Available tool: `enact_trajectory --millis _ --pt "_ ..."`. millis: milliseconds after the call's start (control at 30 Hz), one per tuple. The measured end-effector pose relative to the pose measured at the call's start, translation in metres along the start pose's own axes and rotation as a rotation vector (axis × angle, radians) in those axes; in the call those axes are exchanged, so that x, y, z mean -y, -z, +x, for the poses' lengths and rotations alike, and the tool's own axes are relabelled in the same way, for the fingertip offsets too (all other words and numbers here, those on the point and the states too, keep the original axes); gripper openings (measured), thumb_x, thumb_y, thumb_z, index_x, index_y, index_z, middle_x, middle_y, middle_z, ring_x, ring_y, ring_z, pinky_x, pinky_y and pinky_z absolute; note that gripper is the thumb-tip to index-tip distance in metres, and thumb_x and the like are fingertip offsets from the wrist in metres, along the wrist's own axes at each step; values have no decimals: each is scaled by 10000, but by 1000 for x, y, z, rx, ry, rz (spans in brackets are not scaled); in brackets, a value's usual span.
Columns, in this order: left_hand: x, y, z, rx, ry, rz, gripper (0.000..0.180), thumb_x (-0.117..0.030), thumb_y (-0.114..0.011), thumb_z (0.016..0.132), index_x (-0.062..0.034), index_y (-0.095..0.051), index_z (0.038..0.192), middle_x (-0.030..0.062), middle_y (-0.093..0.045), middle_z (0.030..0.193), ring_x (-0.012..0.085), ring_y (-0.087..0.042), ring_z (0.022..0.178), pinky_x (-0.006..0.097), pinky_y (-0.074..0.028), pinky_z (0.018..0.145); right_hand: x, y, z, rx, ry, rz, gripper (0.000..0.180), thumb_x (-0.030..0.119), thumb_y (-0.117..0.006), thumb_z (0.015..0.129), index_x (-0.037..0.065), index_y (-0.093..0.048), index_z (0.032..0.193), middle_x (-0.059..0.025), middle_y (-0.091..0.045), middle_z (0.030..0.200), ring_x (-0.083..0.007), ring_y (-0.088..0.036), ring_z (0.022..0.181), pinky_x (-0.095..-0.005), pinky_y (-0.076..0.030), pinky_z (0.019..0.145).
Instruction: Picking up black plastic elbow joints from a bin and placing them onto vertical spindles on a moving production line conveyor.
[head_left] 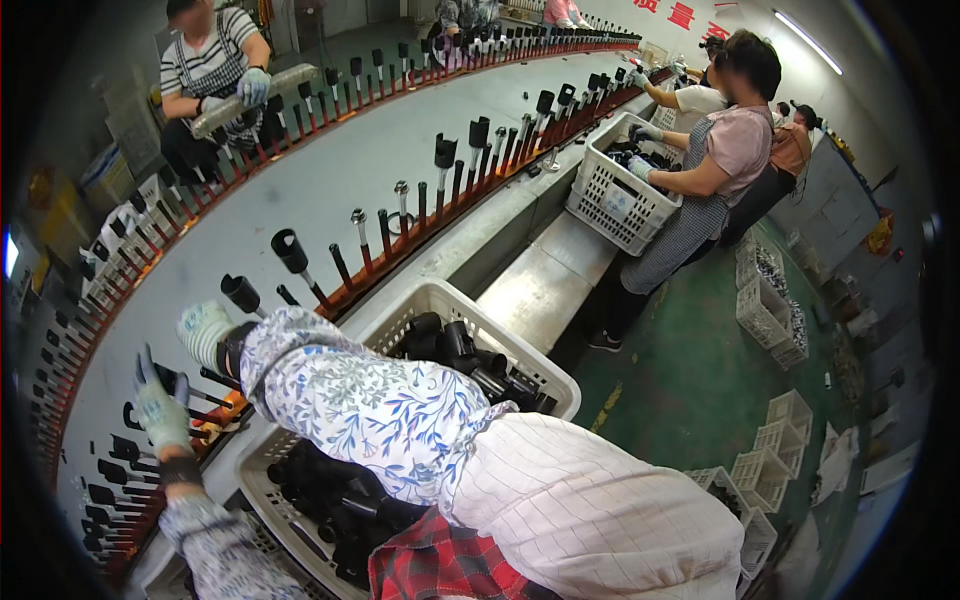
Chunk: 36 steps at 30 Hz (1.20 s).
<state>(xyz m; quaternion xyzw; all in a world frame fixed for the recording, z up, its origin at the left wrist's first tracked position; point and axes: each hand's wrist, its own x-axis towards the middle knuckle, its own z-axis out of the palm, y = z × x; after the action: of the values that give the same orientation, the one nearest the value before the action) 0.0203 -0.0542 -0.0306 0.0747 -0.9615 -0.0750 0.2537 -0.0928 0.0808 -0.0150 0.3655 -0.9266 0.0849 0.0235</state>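
My right hand [204, 331], in a pale work glove at the end of a floral sleeve, reaches over to the red peg rail [352, 280]. Its fingers are curled, and what they hold is hidden. A black tube part [240, 293] sits on a peg right beside it. My left hand [160, 408], also gloved, is lower on the rail with a small black part [168, 378] between its fingers. Below my arms stands a white plastic basket [440, 297] full of black tube parts [462, 356].
The curved grey conveyor [330, 180] carries pegs with black parts along both edges. A person in an apron [700, 190] works at a second white basket [615, 200] to the right. Another person in stripes [215, 70] sits across. White crates [765, 310] stand on the green floor.
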Motion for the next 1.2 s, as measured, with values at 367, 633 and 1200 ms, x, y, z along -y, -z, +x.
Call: enact_trajectory --millis 367,633,1200 --pt "-184 53 -212 1218 -207 -57 1079 -450 -802 686 -69 -217 1509 291 -360 1463 409 -548 1187 466 -477 952 -140 -1 -327 883 355 115 411 422 -650 794 103 -663 1053 -114 -666 961 -303 -596 1006 -433 -514 791" --pt "-224 -13 -177 1233 -229 -435 668 -498 -700 793 -167 -517 1344 211 -529 1326 380 -512 1218 448 -416 1020 -172 2 -376 862 661 -132 343 284 -738 676 96 -710 961 -90 -685 993 -278 -611 1029 -399 -496 838" --pt "-351 -30 -188 1031 -51 -57 502 -286 -678 802 -79 -550 1241 165 -578 1161 353 -633 936 451 -519 802 -292 16 -392 621 681 307 546 391 -721 733 47 -593 1136 -153 -620 1020 -319 -598 961 -412 -479 772"
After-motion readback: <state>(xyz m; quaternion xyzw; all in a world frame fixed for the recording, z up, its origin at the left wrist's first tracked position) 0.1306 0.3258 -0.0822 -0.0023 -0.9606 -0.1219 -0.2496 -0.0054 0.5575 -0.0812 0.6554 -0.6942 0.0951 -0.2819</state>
